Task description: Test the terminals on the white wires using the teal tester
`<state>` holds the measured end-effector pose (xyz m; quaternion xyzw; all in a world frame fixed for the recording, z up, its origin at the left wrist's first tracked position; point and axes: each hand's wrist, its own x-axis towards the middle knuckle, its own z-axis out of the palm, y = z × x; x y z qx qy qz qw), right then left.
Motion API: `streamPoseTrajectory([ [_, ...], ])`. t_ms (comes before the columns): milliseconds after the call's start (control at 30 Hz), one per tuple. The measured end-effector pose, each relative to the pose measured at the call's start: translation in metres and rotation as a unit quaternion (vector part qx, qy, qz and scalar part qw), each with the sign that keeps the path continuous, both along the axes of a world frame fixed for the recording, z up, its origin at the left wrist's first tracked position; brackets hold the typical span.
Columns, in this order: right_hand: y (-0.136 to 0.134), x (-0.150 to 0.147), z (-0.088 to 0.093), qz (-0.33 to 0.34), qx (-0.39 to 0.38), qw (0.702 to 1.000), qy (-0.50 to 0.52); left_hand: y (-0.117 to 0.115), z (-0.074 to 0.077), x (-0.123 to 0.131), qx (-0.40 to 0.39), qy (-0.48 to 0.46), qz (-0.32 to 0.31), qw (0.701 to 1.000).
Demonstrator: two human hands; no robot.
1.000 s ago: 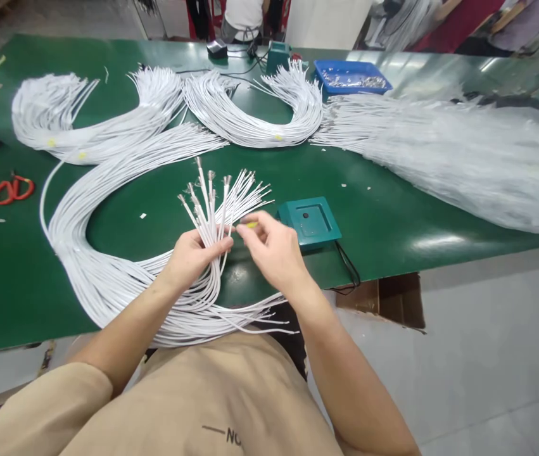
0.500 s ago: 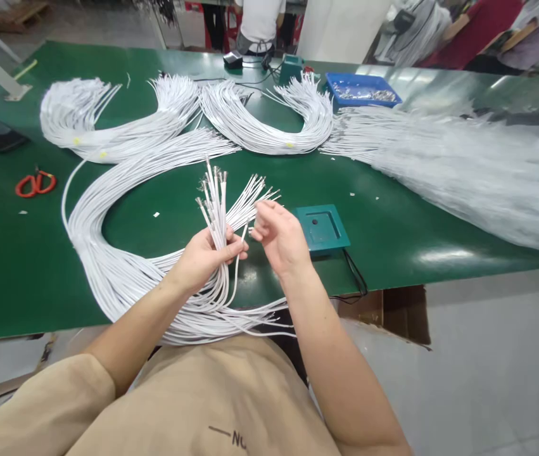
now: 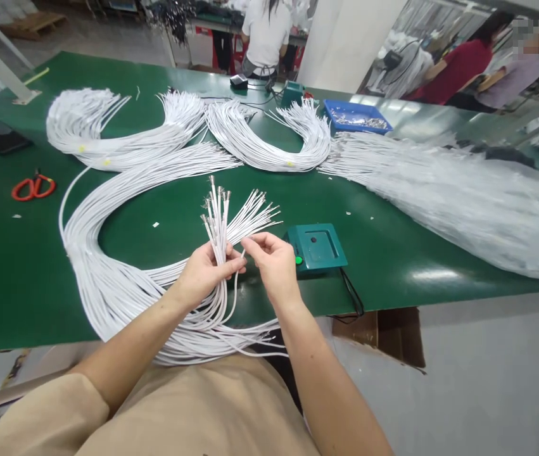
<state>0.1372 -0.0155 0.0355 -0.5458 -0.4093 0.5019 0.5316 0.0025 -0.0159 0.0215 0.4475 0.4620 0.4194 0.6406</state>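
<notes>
My left hand [image 3: 209,269] is closed round a bunch of white cables [image 3: 218,221], whose metal-tipped ends stand up above the fingers. One single white cable [image 3: 235,292] bends away from the bunch, and its upper end lies between the thumb and fingers of my right hand [image 3: 272,259]. That cable's tip is hidden by the fingers. Behind the bunch, more cable ends [image 3: 254,215] fan out over the green table [image 3: 164,209]. The long bundle [image 3: 88,240] they belong to curves round to the left and under my forearms.
Beside my right hand sits a green device [image 3: 319,244] with a green button. Red-handled scissors [image 3: 33,187] lie at left. Further back are tied cable bundles [image 3: 269,158], a blue tray [image 3: 357,116] of small parts and a plastic-covered cable pile [image 3: 463,202]. Several people work beyond.
My right hand has come down and left to the single cable beside my left hand, its fingers closing on the end. The camera view has tilted up a little.
</notes>
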Motion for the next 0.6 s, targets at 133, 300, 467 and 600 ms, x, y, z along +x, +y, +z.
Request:
streamPoseTrajectory([
  [133,0.0,0.002,-0.002,0.022,-0.013,0.997,0.075,0.002,0.0,-0.001,-0.009,-0.018,-0.005,1.0],
  [300,0.0,0.0,-0.008,0.087,-0.092,0.948,0.292,0.004,-0.001,-0.001,0.003,-0.022,0.004,1.0],
  [467,0.006,0.002,-0.004,0.077,-0.11,0.95,0.282,0.003,0.005,0.002,0.014,-0.008,-0.016,1.0],
  [600,0.014,0.004,0.0,0.108,-0.119,0.961,0.224,0.002,0.01,0.004,0.013,-0.007,-0.03,0.999],
])
